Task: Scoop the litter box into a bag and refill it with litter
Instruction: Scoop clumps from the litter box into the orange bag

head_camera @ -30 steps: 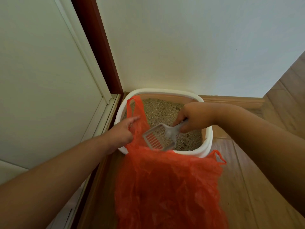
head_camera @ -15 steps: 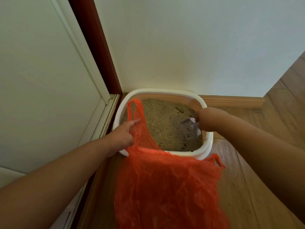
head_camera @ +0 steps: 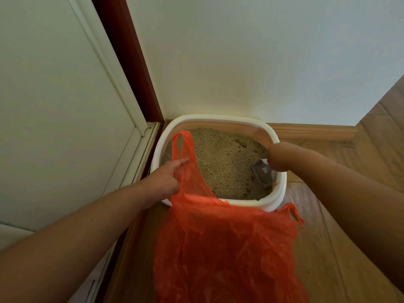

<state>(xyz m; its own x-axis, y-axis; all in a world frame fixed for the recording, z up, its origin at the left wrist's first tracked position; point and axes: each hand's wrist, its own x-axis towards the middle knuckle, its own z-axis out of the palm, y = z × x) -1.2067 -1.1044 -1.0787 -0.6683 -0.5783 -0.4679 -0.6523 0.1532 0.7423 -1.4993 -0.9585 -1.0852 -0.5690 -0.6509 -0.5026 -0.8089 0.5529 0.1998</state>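
Nearest the camera hangs an orange plastic bag (head_camera: 227, 248), thin and crumpled, filling the lower middle of the view; its upper edge lies over the near rim of the litter box, and one loop handle sticks out loose at its right corner, while the other handle rises at the left, over the litter. The left forearm comes in from the lower left; the left hand (head_camera: 165, 179) pinches the bag at the base of that raised handle, thumb and fingers closed on the plastic, the forefinger stretched out along it. The right forearm comes in from the right; the right hand (head_camera: 276, 157) dips inside the right wall of the box, turned so that only its back and wrist show; its fingers are hidden, so I cannot tell how they lie. Just below that hand, a grey slotted scoop (head_camera: 261, 174) stands tilted against the right inner wall, its blade down in the litter. The white litter box (head_camera: 218, 119) sits on the wooden floor (head_camera: 328, 248) in the corner; tan litter (head_camera: 223, 165) covers its bottom, pitted with a few small hollows towards the far right. Beyond it stand a pale wall (head_camera: 251, 57) with a wooden skirting board (head_camera: 312, 132), and at the left a white door (head_camera: 54, 106) beside a dark red frame (head_camera: 129, 62).
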